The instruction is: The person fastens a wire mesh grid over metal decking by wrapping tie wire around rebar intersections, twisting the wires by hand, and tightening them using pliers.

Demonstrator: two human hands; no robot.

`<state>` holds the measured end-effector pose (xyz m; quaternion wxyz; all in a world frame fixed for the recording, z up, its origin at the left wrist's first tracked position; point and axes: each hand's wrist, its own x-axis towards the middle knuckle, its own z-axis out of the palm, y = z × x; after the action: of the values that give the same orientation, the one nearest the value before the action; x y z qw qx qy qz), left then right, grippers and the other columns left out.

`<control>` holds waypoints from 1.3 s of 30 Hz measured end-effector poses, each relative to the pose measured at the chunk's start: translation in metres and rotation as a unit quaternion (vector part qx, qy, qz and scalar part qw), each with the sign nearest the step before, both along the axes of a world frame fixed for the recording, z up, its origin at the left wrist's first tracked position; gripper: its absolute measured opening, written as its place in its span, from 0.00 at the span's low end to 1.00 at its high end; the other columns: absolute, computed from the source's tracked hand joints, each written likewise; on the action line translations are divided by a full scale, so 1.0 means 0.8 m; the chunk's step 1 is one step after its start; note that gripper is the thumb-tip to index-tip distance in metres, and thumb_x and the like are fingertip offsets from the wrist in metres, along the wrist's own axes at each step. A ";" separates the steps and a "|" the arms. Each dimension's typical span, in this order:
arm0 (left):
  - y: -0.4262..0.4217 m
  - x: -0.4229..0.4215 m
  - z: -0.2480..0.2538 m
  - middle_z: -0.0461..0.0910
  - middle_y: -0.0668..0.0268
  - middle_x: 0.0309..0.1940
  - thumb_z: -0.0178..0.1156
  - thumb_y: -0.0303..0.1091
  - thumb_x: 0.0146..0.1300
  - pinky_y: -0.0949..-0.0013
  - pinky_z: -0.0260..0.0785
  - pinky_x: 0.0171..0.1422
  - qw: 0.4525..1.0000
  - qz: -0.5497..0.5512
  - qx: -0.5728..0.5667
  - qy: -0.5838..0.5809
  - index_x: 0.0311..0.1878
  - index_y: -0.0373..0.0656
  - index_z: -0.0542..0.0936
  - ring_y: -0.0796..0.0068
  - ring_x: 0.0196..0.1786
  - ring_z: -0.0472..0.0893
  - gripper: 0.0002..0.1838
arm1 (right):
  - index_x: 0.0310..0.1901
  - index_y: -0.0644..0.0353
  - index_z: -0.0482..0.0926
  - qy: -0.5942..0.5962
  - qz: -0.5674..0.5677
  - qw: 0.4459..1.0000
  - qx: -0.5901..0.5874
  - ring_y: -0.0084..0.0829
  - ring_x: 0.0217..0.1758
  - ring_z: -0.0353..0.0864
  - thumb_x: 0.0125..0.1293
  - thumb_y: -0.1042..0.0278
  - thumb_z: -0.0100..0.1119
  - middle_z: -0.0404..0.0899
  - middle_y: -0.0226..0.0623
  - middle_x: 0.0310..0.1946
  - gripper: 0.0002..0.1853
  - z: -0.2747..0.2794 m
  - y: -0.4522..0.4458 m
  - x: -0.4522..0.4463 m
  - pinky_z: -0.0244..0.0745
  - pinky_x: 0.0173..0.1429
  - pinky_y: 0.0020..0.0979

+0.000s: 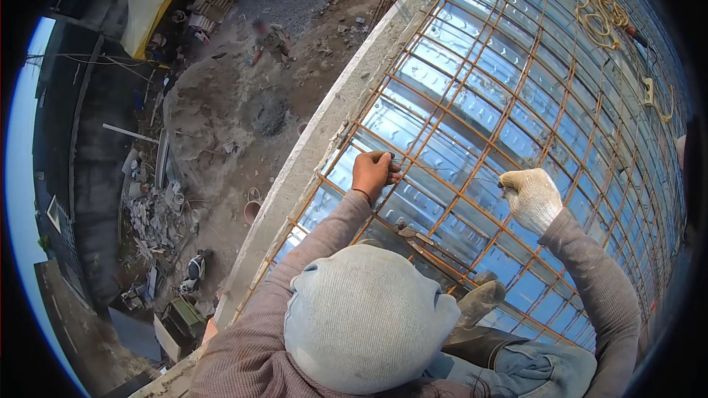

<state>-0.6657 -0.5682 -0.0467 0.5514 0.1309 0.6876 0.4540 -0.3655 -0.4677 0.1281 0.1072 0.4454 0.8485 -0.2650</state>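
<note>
My left hand (pixel 375 175) is bare and closed, its fingers pinching one end of a thin dark wire (pixel 446 169) above the rusty rebar mesh (pixel 461 193). To the right, my right hand (pixel 531 195), in a whitish knit glove, is closed on the wire's other end. The wire spans the gap between both hands. A rusty pincer-like tool (pixel 419 237) lies on the mesh below the hands. Beneath the bars is shiny corrugated metal decking (pixel 435 140). A head in a pale cloth covering (pixel 369 317) hides part of the mesh below.
A concrete edge (pixel 313 133) runs diagonally left of the mesh, with a drop to dirt ground (pixel 214 103) beyond. Down there is a person (pixel 273 43). A boot (pixel 481 302) rests near the mesh. Coiled yellow rope (pixel 599 15) lies at upper right.
</note>
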 end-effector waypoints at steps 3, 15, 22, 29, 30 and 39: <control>-0.003 0.001 0.005 0.86 0.48 0.38 0.53 0.30 0.78 0.69 0.83 0.33 0.998 0.016 0.019 -0.049 0.61 0.22 0.74 0.65 0.31 0.87 0.19 | 0.41 0.68 0.85 0.021 -0.003 1.000 0.001 0.46 0.35 0.88 0.63 0.77 0.59 0.86 0.52 0.33 0.08 0.003 0.002 -0.004 0.82 0.42 0.38; 0.022 -0.005 0.021 0.84 0.52 0.42 0.56 0.29 0.77 0.78 0.82 0.32 0.985 -0.013 -0.091 -0.147 0.66 0.29 0.72 0.72 0.33 0.84 0.20 | 0.42 0.64 0.82 0.063 0.055 0.995 0.046 0.49 0.36 0.87 0.62 0.74 0.58 0.83 0.49 0.30 0.08 0.059 -0.021 -0.012 0.82 0.40 0.46; 0.035 -0.012 0.004 0.82 0.55 0.42 0.50 0.27 0.79 0.83 0.85 0.35 0.952 0.068 -0.174 -0.244 0.61 0.35 0.72 0.76 0.36 0.85 0.12 | 0.44 0.60 0.77 -0.009 0.104 0.993 0.053 0.46 0.38 0.86 0.54 0.80 0.60 0.83 0.43 0.40 0.15 0.081 -0.042 -0.029 0.83 0.41 0.42; 0.055 0.005 0.028 0.83 0.56 0.39 0.45 0.27 0.80 0.83 0.86 0.35 0.914 0.111 -0.238 -0.308 0.56 0.34 0.73 0.77 0.35 0.87 0.10 | 0.46 0.63 0.79 0.007 0.155 0.982 0.104 0.41 0.40 0.88 0.60 0.71 0.60 0.82 0.44 0.37 0.12 0.110 -0.054 -0.042 0.84 0.38 0.40; 0.058 0.004 0.025 0.83 0.57 0.38 0.45 0.27 0.80 0.84 0.86 0.34 0.891 0.142 -0.259 -0.345 0.54 0.33 0.74 0.78 0.34 0.87 0.10 | 0.47 0.64 0.79 0.012 0.168 0.982 0.082 0.40 0.40 0.88 0.61 0.70 0.60 0.82 0.44 0.37 0.13 0.116 -0.059 -0.045 0.84 0.39 0.40; 0.067 0.005 0.009 0.83 0.60 0.30 0.46 0.30 0.81 0.86 0.85 0.29 0.850 0.157 -0.233 -0.446 0.51 0.31 0.74 0.79 0.27 0.86 0.11 | 0.53 0.70 0.74 0.056 0.195 0.973 -0.108 0.45 0.44 0.87 0.58 0.73 0.61 0.81 0.50 0.42 0.21 0.100 -0.130 -0.044 0.84 0.43 0.40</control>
<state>-0.6620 -0.5148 -0.0392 0.7346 -0.3275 0.4645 0.3706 -0.4009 -0.5717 0.2079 0.1566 0.2416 0.8902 -0.3531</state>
